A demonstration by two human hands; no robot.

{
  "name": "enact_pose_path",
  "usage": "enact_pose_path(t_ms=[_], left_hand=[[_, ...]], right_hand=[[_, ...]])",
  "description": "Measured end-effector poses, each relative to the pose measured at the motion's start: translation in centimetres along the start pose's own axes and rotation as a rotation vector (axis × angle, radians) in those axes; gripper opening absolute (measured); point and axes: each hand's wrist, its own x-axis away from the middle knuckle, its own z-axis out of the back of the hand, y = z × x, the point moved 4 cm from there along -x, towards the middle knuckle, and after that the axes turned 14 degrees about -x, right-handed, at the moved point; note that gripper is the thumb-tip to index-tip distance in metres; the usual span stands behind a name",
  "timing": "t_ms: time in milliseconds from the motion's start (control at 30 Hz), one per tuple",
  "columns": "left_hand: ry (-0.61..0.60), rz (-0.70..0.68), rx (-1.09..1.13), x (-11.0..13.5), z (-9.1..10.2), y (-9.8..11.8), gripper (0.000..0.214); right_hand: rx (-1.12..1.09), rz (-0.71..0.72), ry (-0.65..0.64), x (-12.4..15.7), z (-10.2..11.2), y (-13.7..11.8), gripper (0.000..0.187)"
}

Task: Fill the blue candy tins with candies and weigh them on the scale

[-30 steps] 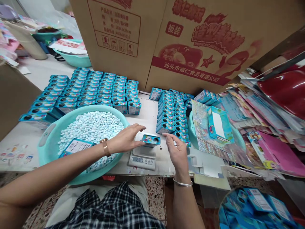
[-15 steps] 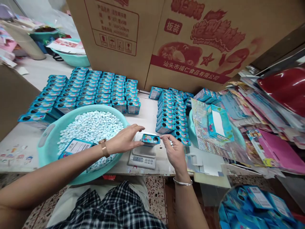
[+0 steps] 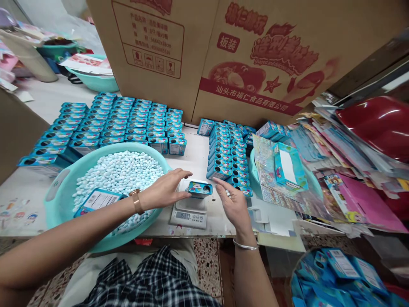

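Observation:
A small blue box [image 3: 200, 189] with a round hole in its top stands on a white digital scale [image 3: 189, 211]. My left hand [image 3: 166, 189] grips the box's left side with thumb and fingers. My right hand [image 3: 232, 201] hovers just right of the box, fingers curled around a few small white candies, one finger reaching toward the hole. At my left sits a teal basin [image 3: 60, 192] full of pale blue and white candies, with a blue box [image 3: 97, 199] lying in it.
Rows of the same blue boxes [image 3: 115, 125] cover the table behind the basin, and more [image 3: 228, 151] stand right of the scale. Large cardboard cartons [image 3: 223, 55] rise at the back. Printed sheets and a teal basin [image 3: 287, 175] crowd the right. A container of blue boxes [image 3: 338, 277] sits low right.
My right hand has moved a little left, closer to the box on the scale. My left hand stays on the box. The view has shifted slightly.

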Motion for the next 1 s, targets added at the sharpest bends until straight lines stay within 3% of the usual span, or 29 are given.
enact_pose_path(t_ms=[200,400,633,1000], left_hand=[[-0.026,0.016,-0.004,-0.1,0.4,-0.1,0.053],[-0.004,-0.008,0.015,-0.5,0.4,0.2,0.054],[-0.041,-0.04,0.008,-1.8,0.2,1.3,0.051],[-0.104,-0.07,-0.066,-2.6,-0.8,2.3,0.056]], right_hand=[[-0.672,-0.126,0.284,0.3,4.1,1.8,0.024],[-1.07,-0.3,0.267,2.1,5.0,5.5,0.028],[-1.09,-0.301,0.226,2.9,4.8,6.8,0.018],[-1.182,-0.348,0.247,2.7,3.8,6.3,0.021]])
